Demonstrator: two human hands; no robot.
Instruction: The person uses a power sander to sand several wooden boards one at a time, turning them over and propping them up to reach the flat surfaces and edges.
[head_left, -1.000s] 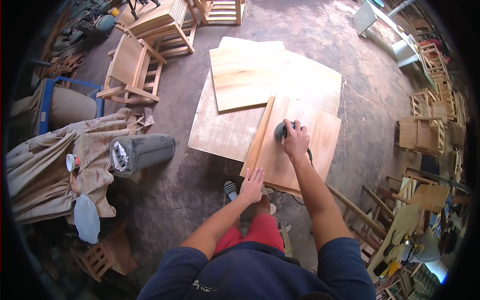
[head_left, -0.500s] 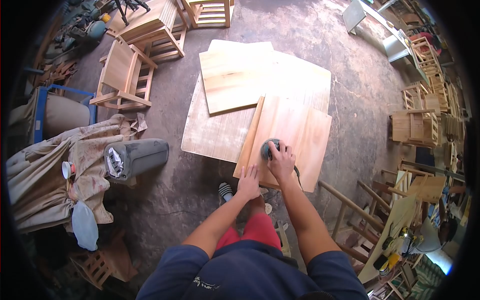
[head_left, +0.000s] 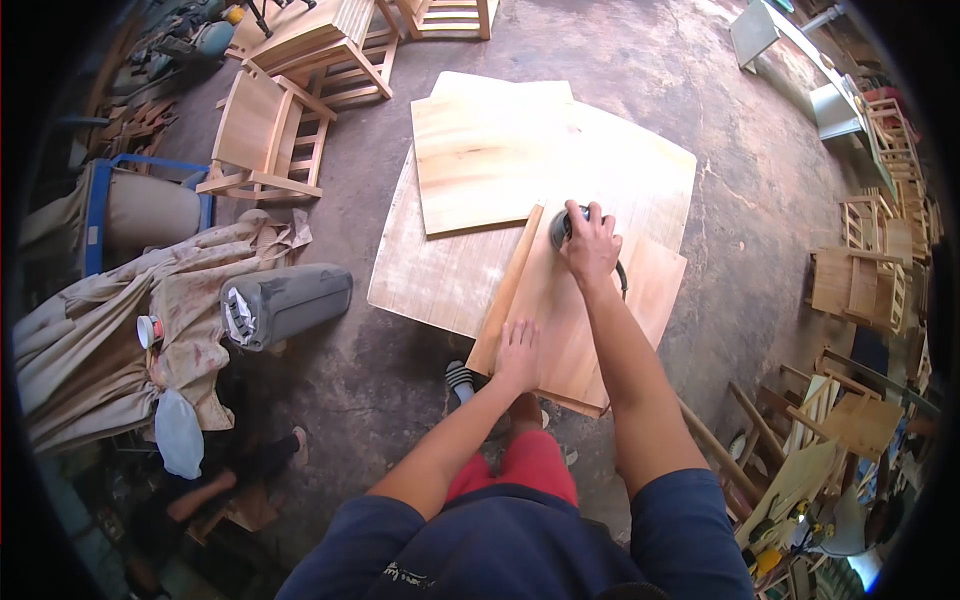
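Observation:
My right hand (head_left: 594, 248) grips a dark power sander (head_left: 560, 230) from above, its fingers wrapped over the top. The sander rests on a wooden panel (head_left: 575, 320), near the panel's far end, and its cable hangs beside my wrist. My left hand (head_left: 518, 355) lies flat on the panel's near left part with fingers stretched out. A narrow wood strip (head_left: 512, 285) runs along the panel's left side. Under the panel is a wide pale board (head_left: 430, 270), and another wooden panel (head_left: 470, 170) lies on that board farther away.
To the left stand a grey bin (head_left: 300, 305), a draped cloth (head_left: 90, 345) and wooden chairs (head_left: 265, 135). A person in dark clothes (head_left: 245, 470) is at lower left. Chair frames (head_left: 860, 275) and a tool-strewn board (head_left: 790, 485) line the right side.
My right hand has pushed the sander away from me toward the panel's far end. My left hand stays flat on the panel. A person has come into view at lower left.

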